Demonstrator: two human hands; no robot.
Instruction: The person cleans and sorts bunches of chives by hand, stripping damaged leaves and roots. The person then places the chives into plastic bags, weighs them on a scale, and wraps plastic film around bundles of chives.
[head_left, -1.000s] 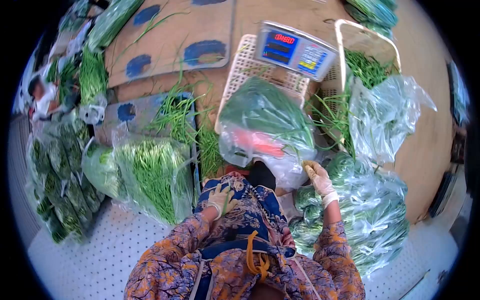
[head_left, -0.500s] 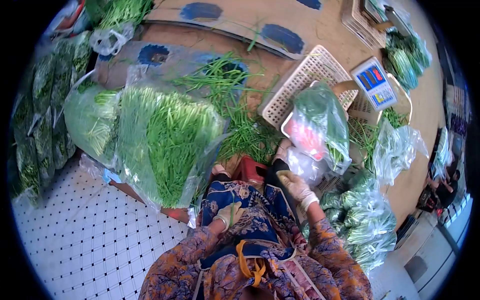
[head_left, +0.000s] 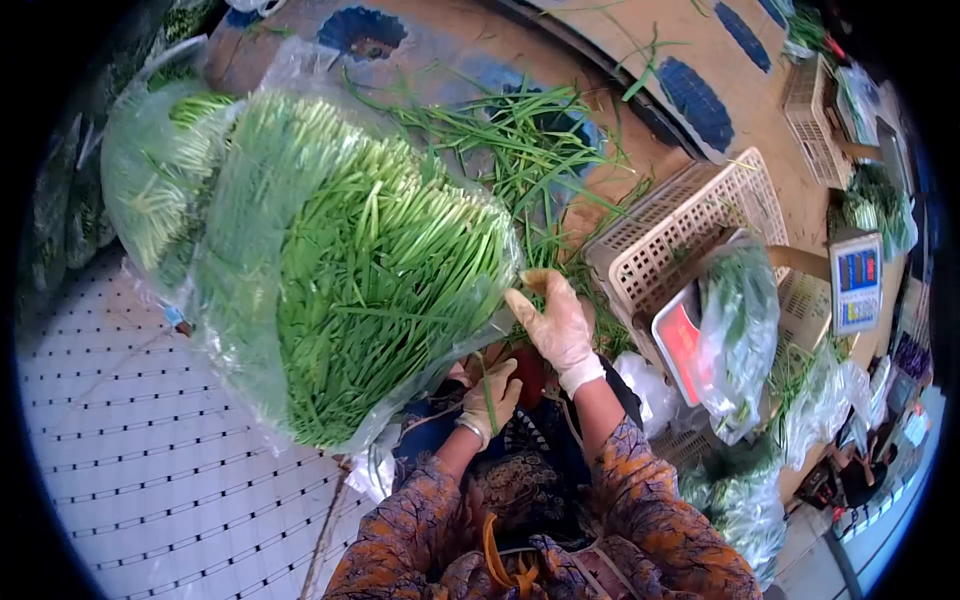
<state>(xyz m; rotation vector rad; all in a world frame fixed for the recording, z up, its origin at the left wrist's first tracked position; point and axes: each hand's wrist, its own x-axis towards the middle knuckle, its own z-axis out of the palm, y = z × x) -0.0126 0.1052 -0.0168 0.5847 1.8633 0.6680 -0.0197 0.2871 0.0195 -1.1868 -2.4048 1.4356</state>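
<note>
A large open clear plastic bag [head_left: 235, 270] holds a thick bundle of long green chives [head_left: 390, 270], pale ends toward the upper right. My right hand [head_left: 560, 335], in a pale glove, is at the bundle's right edge with thumb and fingers apart; whether it touches the chives I cannot tell. My left hand [head_left: 490, 402], also gloved, is low near my lap with its fingers curled. A single green chive blade [head_left: 487, 385] runs across it, seemingly held. Loose chives [head_left: 520, 140] lie scattered beyond the bag.
At right are a beige plastic crate [head_left: 690, 225], a scale with a digital display [head_left: 857, 283] and a bagged bunch of greens [head_left: 738, 340]. More bagged greens [head_left: 740, 510] lie at lower right. A second filled bag [head_left: 150, 190] adjoins the big one. Another person [head_left: 865, 470] is far right.
My right hand has moved from beside my right knee up and left to the chive bundle's edge. My left hand has risen slightly from my lap. The view has turned and moved closer to the bag.
</note>
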